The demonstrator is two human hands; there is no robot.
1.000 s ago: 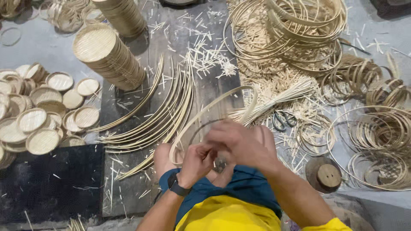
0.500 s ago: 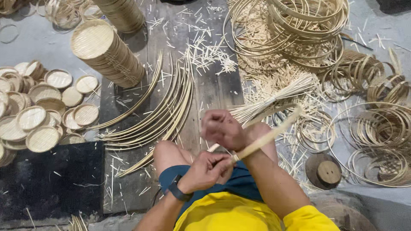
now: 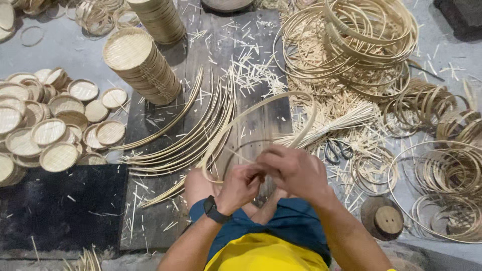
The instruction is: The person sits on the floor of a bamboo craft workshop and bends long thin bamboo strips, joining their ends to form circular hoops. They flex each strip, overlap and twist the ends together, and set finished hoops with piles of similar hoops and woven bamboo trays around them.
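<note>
My left hand (image 3: 241, 186), with a black watch on its wrist, and my right hand (image 3: 296, 170) meet above my knees. Both grip a long pale bamboo strip (image 3: 261, 108) that is bent into a big hoop arching away from me over the dark wooden board (image 3: 150, 216). The strip's ends cross between my fingers, where they are hidden. A bundle of curved bamboo strips (image 3: 191, 140) lies on the board just left of the hoop.
A leaning stack of woven round lids (image 3: 143, 62) stands at the upper left, with loose small woven lids (image 3: 47, 130) scattered left of it. Piles of bamboo hoops (image 3: 366, 40) fill the upper right and right side. Scissors (image 3: 334, 149) and a thin stick bundle (image 3: 331, 125) lie near my right hand.
The strip, held as a straight piece slanting to the right half a second ago, is now bent round into a large hoop. Both hands have come together over its ends.
</note>
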